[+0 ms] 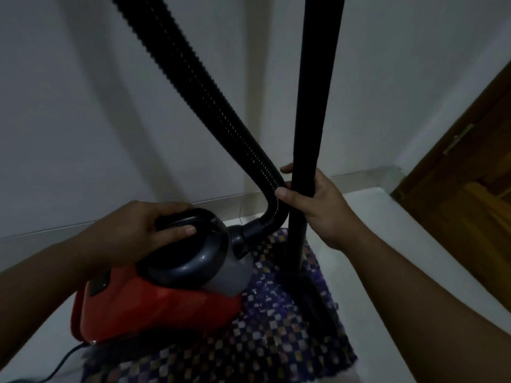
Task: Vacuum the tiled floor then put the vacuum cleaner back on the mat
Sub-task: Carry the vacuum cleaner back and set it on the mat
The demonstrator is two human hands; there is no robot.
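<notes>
On the checked mat (276,338), left edge: red vacuum cleaner (154,308), long axis running toward the wall, hose (199,87) end foremost. Left hand (143,230) clasps its handle; right hand (318,200) wraps the upright wand (312,106). No legible labels.

Both forearms bare, no sleeves, no jewellery.

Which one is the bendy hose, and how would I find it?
Start at the red vacuum cleaner sitting on the checkered mat. From its grey front a black tube curls up past the right hand toward the top of the picture. That is the hose: it has ridges and bends, while the wand beside it is smooth and straight.
</notes>
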